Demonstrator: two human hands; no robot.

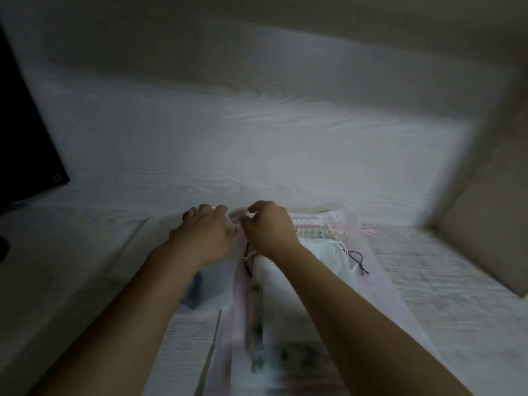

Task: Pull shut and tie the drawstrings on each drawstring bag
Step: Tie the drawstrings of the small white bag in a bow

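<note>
Dim, blurry shot. Both hands meet at centre frame over a pile of sheer bags on a pale wood-grain table (285, 155). Left hand (204, 234) has its fingers curled round the gathered top of a pale pink sheer bag (243, 315), knuckles up, fingertips at the far edge of the bunch. Right hand (271, 230) sits just beside it, touching or nearly so, fingers curled and pinching at the same gathered neck; a bit of pink drawstring (251, 215) shows by its fingertips. Can't tell whether a knot is formed, too blurred.

The pink bag runs from the hands down toward lower centre of the frame, between the two forearms, with a dark greenish pattern showing through near the bottom. A white bag (323, 255) lies just right of the right wrist, under the same heap. Right of centre, more bag tops lie flat in a row with ruffled hems (310, 224); a pink cord (367, 230) trails off their right end, a cream cord (338, 242) below it and a dark cord (360, 260) lower still, all loose on the cloth.

Dark monitor (25, 138) at left edge. Beige side wall (485, 210) at right, meeting the table.
</note>
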